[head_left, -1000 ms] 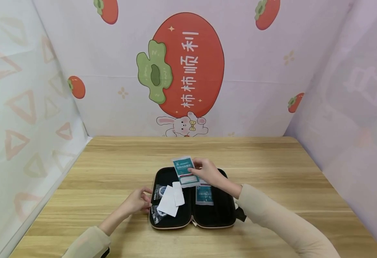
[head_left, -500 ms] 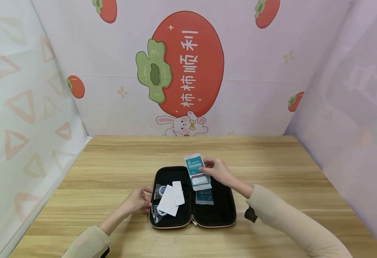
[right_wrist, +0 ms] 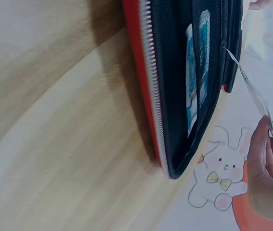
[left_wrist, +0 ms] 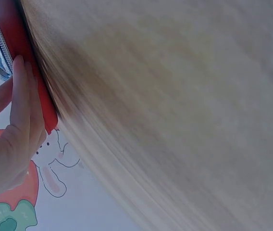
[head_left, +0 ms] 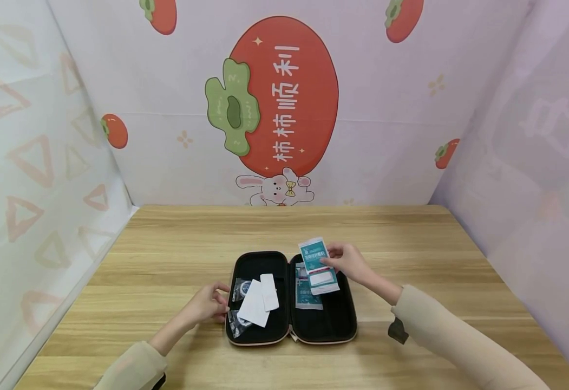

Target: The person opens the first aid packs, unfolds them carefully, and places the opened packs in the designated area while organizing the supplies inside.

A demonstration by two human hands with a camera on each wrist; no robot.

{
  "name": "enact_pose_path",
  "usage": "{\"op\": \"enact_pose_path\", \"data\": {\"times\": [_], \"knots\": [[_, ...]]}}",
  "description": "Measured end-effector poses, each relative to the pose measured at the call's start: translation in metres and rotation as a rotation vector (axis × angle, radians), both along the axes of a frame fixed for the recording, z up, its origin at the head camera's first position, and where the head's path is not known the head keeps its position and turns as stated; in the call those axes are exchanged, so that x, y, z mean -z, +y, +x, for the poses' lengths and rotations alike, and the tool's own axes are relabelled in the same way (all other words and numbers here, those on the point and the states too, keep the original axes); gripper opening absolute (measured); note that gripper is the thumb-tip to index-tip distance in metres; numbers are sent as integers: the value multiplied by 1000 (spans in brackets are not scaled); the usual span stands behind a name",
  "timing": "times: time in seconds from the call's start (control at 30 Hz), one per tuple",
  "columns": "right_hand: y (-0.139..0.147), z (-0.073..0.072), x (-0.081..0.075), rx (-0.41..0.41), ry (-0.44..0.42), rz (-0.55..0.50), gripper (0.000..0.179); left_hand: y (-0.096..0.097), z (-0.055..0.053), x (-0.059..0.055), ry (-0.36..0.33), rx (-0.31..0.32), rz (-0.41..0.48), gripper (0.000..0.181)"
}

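My right hand (head_left: 350,261) pinches a teal-and-white sealed dressing packet (head_left: 317,265) between thumb and fingers, holding it over the right half of an open black zip case (head_left: 333,325). Edge-on, the packet (right_wrist: 256,94) shows as a thin sheet in the right wrist view. A second teal packet (head_left: 308,299) lies in that half, partly covered from above by the held one. My left hand (head_left: 208,304) touches the case's left edge. Its fairly straight fingers (left_wrist: 21,96) rest along the red outer side (left_wrist: 47,103), right by the zip, in the left wrist view.
The case's left half holds white paper pieces (head_left: 252,306) and two clear packets with round items (head_left: 237,324). A wooden table (head_left: 182,238) carries the case. Printed cloth walls (head_left: 386,135) stand behind and at both sides.
My right hand has moved right with the dressing packet, from over the case's middle to over its right half, and slightly down in the last half second. My left hand stays put.
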State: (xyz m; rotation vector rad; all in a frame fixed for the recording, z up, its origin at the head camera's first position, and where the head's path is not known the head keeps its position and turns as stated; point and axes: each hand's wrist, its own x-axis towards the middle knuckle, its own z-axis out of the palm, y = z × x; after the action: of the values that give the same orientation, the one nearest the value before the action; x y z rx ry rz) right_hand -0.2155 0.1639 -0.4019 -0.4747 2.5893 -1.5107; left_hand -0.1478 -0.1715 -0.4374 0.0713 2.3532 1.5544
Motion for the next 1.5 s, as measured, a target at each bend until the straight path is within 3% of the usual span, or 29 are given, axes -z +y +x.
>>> {"op": "enact_pose_path", "data": {"times": [0.23,0.93,1.27,1.5], "knots": [[17,2,7,61,-69,2,28,0,1,-2,6,10,9,38],[44,24,22,124,-251,30,35,1,-1,2,-4,-18,12,39],[43,31,26,172,-276,69,38,1,-1,1,0,-28,-1,39],[43,32,30,144,-263,69,36,1,0,1,-5,-32,-7,40]]}}
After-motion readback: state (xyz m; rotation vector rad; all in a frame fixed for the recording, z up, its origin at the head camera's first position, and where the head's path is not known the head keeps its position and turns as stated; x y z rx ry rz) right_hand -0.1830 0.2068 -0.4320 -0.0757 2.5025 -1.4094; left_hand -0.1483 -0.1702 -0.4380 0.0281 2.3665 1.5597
